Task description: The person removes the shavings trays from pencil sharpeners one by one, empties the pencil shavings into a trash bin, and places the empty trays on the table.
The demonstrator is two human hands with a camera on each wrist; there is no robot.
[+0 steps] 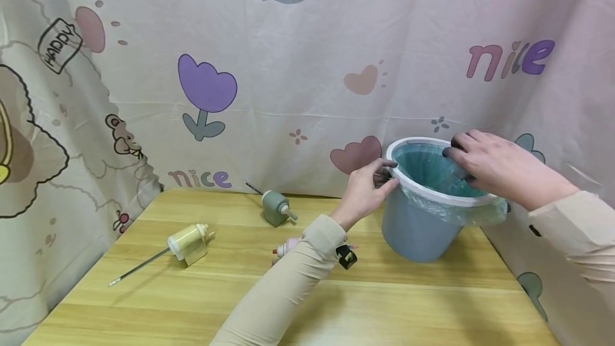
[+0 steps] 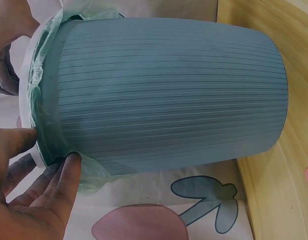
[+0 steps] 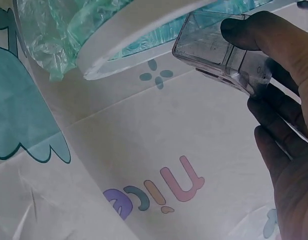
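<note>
A grey-blue trash bin (image 1: pixel 420 234) with a white rim stands tilted at the table's right side, a thin green bag (image 1: pixel 418 162) lining it and folded over the rim. My left hand (image 1: pixel 363 188) grips the near left of that rim, thumb on one side and fingers on the other, as the left wrist view shows on the bin (image 2: pixel 168 90). Over the opening, my right hand (image 1: pixel 495 162) holds a small clear plastic box (image 3: pixel 206 45) between thumb and fingers. Dark smudges mark the fingertips. Whether the box holds anything is unclear.
On the table (image 1: pixel 408 308) sit a yellow pencil sharpener (image 1: pixel 189 242) and a green one (image 1: pixel 275 207), each with a pencil in it. A pink device (image 1: pixel 288 244) is partly hidden behind my left forearm. A printed curtain (image 1: pixel 298 68) hangs behind.
</note>
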